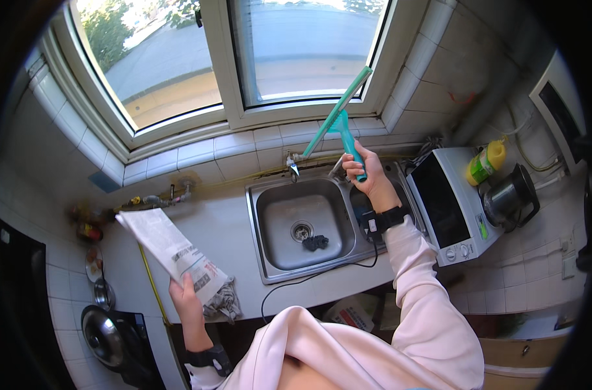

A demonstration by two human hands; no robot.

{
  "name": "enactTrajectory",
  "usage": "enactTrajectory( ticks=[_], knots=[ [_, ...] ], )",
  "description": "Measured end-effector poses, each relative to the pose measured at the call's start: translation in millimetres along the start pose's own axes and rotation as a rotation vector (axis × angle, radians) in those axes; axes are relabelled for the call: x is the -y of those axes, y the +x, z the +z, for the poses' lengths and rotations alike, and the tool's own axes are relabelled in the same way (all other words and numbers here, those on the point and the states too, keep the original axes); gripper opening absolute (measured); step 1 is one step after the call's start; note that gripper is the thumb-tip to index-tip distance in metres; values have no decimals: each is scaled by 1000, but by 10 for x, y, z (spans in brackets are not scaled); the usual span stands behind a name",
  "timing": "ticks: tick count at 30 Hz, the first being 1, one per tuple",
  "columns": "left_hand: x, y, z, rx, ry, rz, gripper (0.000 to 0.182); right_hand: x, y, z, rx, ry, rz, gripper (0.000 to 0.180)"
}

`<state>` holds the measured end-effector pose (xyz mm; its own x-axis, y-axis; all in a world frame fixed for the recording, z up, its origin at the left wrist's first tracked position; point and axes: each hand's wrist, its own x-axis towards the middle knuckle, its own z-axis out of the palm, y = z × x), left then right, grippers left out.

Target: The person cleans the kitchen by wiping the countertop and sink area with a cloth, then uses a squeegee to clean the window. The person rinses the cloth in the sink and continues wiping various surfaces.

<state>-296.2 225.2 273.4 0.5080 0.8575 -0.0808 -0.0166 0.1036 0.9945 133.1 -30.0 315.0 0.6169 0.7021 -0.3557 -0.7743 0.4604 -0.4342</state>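
My right hand (pixel 364 168) grips the handle of a green window squeegee (pixel 341 109). The squeegee's long blade slants up across the lower right part of the window (pixel 308 73), above the sink. In my left hand (pixel 186 292) is a folded newspaper (pixel 171 246), held over the left part of the white counter (pixel 227 229). A crumpled grey cloth (pixel 224 301) lies at the counter's front edge, just right of my left hand and partly under the newspaper. A dark wet cloth (pixel 315 243) rests beside the drain in the steel sink (pixel 306 207).
A faucet (pixel 292 168) stands behind the sink. Right of it are a white microwave (pixel 447 204), with a yellow bottle (pixel 486 163) and a dark kettle (pixel 510 197) on top. A lidded pan (pixel 103 336) stands at lower left. A black cable crosses the counter's front.
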Motion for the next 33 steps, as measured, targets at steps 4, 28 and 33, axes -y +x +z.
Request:
enactTrajectory(
  ticks=[4, 28, 33],
  knots=[
    [85, 268, 364, 327, -38, -42, 43, -413, -355, 177, 6, 31, 203, 45],
    [1048, 754, 1705, 203, 435, 584, 40, -1257, -1069, 720, 185, 53, 680, 51],
    [964, 951, 1292, 56, 196, 463, 60, -841, -1340, 818, 233, -255, 173, 41]
  ],
)
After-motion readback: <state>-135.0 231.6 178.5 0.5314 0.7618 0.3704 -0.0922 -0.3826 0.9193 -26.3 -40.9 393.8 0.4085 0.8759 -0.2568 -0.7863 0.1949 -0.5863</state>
